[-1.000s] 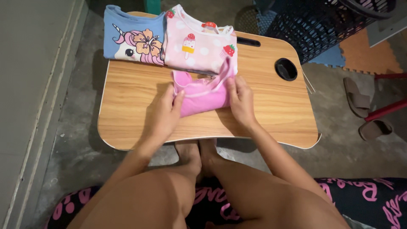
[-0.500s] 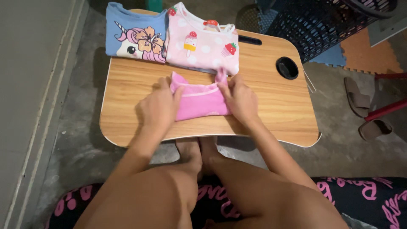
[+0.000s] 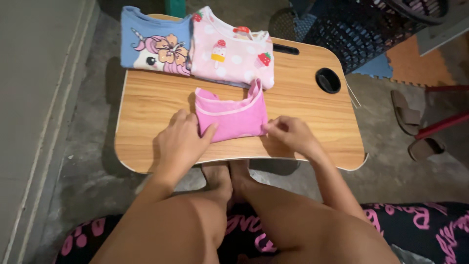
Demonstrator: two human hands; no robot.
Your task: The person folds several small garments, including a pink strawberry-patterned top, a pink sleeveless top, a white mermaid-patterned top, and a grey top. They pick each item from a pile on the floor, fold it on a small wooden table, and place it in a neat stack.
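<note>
We fold a small pink garment on a low wooden table.

The wooden table [image 3: 146, 105] carries a blue unicorn shirt [image 3: 154, 41] and pink dotted shirt [image 3: 229, 49] at its far edge; nearer us lies the pink garment [image 3: 232, 117]. Our left hand [image 3: 181, 144] rests flat, fingers loosely spread, at its left edge; our right hand [image 3: 290, 134] pinches its near right corner.

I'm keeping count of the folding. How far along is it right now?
Done: a blue top and a dotted pink top lie folded along the table's far edge. In hand: the left hand and right hand touch a folded pink top. Left: cannot tell.
</note>
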